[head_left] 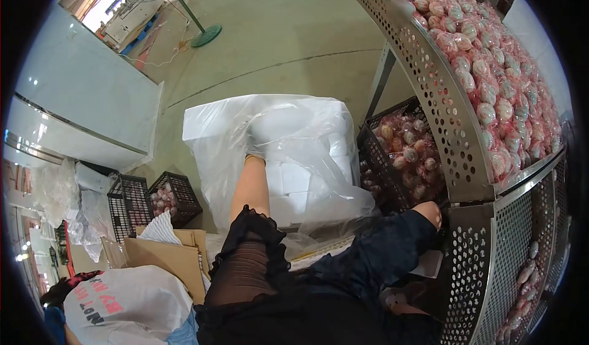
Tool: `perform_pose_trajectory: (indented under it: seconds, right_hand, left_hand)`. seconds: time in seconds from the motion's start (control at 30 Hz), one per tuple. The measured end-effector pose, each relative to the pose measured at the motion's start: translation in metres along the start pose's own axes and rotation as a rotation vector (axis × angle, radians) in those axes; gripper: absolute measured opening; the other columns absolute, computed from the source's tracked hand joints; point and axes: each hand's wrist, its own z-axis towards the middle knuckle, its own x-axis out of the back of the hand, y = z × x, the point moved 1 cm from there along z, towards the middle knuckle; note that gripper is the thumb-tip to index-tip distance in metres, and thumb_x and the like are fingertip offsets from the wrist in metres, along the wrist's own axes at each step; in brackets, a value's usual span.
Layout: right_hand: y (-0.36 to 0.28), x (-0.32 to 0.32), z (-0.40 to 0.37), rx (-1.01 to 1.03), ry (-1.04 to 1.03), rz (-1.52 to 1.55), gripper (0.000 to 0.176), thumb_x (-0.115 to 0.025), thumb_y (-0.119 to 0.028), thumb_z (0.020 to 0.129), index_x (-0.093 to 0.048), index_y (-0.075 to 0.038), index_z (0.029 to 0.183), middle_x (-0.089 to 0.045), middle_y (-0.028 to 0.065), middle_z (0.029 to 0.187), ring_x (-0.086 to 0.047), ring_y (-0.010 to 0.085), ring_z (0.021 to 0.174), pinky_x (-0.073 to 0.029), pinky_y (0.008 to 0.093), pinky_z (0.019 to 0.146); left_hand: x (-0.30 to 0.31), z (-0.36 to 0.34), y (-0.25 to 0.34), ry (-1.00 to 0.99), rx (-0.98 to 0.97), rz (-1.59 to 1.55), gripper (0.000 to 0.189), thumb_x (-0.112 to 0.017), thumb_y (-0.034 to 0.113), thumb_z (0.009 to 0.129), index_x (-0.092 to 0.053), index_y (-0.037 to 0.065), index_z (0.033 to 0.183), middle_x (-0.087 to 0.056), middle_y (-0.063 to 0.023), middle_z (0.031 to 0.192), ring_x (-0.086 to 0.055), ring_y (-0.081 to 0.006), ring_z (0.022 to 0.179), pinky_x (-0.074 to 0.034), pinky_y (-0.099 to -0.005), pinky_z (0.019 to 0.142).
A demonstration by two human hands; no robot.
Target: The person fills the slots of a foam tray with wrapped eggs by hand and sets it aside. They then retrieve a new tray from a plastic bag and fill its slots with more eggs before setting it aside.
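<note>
My left hand, in a pale glove with a yellowish band at the wrist, reaches onto a large white box lined or draped with clear plastic. Blur and plastic hide its fingers. White blocks or packs lie in the box under the loose clear film. The hand is at the upper left part of the film. My right hand is out of view.
A perforated metal bin holding red-wrapped round items stands at right, above a black crate. More crates, cardboard and a person in a white shirt are at lower left. My knee is near the bin.
</note>
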Motion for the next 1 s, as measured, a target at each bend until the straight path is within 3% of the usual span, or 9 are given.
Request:
perform_pose_trajectory:
  seconds: [0.17, 0.3, 0.33, 0.37, 0.47, 0.53, 0.6, 0.8, 1.0]
  right_hand:
    - [-0.002, 0.005, -0.002, 0.008, 0.002, -0.006, 0.022, -0.056, -0.017, 0.087, -0.062, -0.002, 0.103, -0.058, 0.0135, 0.112, -0.052, 0.0287, 0.106, -0.038, 0.0403, 0.095]
    - [-0.007, -0.010, 0.004, 0.087, 0.017, -0.049, 0.021, -0.055, -0.015, 0.087, -0.062, -0.004, 0.103, -0.058, 0.0124, 0.112, -0.052, 0.0273, 0.105, -0.038, 0.0385, 0.094]
    - [0.037, -0.029, 0.007, 0.664, 0.188, 0.034, 0.025, -0.050, -0.023, 0.090, -0.062, -0.006, 0.104, -0.060, 0.0136, 0.111, -0.055, 0.0285, 0.102, -0.041, 0.0412, 0.092]
    - [0.034, -0.028, 0.005, 0.507, 0.111, 0.069, 0.025, -0.051, -0.022, 0.089, -0.062, -0.006, 0.105, -0.059, 0.0135, 0.112, -0.054, 0.0283, 0.104, -0.041, 0.0400, 0.093]
    - [-0.004, -0.015, 0.016, 0.028, -0.108, 0.178, 0.026, -0.055, -0.017, 0.087, -0.061, -0.004, 0.109, -0.057, 0.0132, 0.117, -0.052, 0.0278, 0.109, -0.038, 0.0361, 0.097]
    - [0.031, -0.036, 0.001, 0.088, -0.040, 0.127, 0.027, -0.056, -0.001, 0.079, -0.057, -0.005, 0.106, -0.057, 0.0135, 0.112, -0.053, 0.0290, 0.106, -0.042, 0.0381, 0.092]
    - [0.012, -0.022, 0.011, 0.126, -0.032, 0.134, 0.033, -0.061, 0.000, 0.074, -0.057, -0.006, 0.106, -0.056, 0.0152, 0.115, -0.054, 0.0298, 0.105, -0.044, 0.0393, 0.090]
    - [0.026, -0.022, 0.001, 0.117, -0.030, 0.288, 0.020, -0.066, -0.012, 0.074, -0.063, -0.008, 0.093, -0.063, 0.0098, 0.103, -0.061, 0.0284, 0.087, -0.051, 0.0365, 0.077]
    - [0.079, 0.008, -0.028, 0.060, -0.005, 0.333, 0.020, -0.061, -0.018, 0.081, -0.064, -0.005, 0.097, -0.063, 0.0111, 0.098, -0.062, 0.0270, 0.088, -0.050, 0.0352, 0.079]
  left_hand:
    - [0.005, -0.044, 0.041, 0.041, 0.245, -0.082, 0.043, -0.050, 0.027, 0.088, -0.037, 0.011, 0.126, -0.052, -0.0064, 0.115, -0.051, -0.0211, 0.097, -0.042, -0.0338, 0.086]
    - [-0.032, -0.161, 0.069, 0.222, 0.722, -0.833, 0.062, -0.054, 0.025, 0.087, -0.015, 0.025, 0.135, -0.051, -0.0033, 0.111, -0.050, -0.0161, 0.089, -0.044, -0.0362, 0.075]
    - [-0.037, -0.197, 0.085, 0.157, 0.827, -1.033, 0.068, -0.056, 0.025, 0.087, -0.010, 0.028, 0.137, -0.050, -0.0026, 0.110, -0.050, -0.0149, 0.087, -0.044, -0.0368, 0.072]
    - [-0.038, -0.232, 0.102, 0.077, 0.927, -1.174, 0.075, -0.057, 0.025, 0.086, -0.005, 0.031, 0.140, -0.050, -0.0018, 0.109, -0.050, -0.0136, 0.085, -0.045, -0.0374, 0.069]
    - [0.011, -0.282, 0.182, -0.329, 1.122, -1.224, 0.066, -0.058, 0.032, 0.082, -0.026, 0.014, 0.138, -0.049, -0.0076, 0.119, -0.051, -0.0234, 0.100, -0.046, -0.0425, 0.081]
    - [0.046, -0.285, 0.220, -0.644, 1.549, -2.104, 0.064, -0.055, 0.038, 0.081, -0.033, 0.011, 0.135, -0.044, -0.0098, 0.130, -0.047, -0.0285, 0.112, -0.043, -0.0419, 0.091]
    - [0.092, -0.281, 0.222, -0.966, 1.652, -2.401, 0.066, -0.052, 0.044, 0.081, -0.034, 0.011, 0.135, -0.041, -0.0113, 0.135, -0.044, -0.0301, 0.118, -0.041, -0.0408, 0.095]
    - [0.152, -0.215, 0.320, -1.205, 0.885, -1.367, 0.077, -0.049, 0.058, 0.078, -0.035, 0.008, 0.135, -0.044, -0.0148, 0.130, -0.044, -0.0292, 0.118, -0.039, -0.0433, 0.097]
    - [0.113, -0.138, 0.450, -1.486, 0.237, -1.082, 0.075, -0.053, 0.056, 0.078, -0.039, 0.005, 0.131, -0.048, -0.0141, 0.126, -0.048, -0.0269, 0.114, -0.040, -0.0401, 0.096]
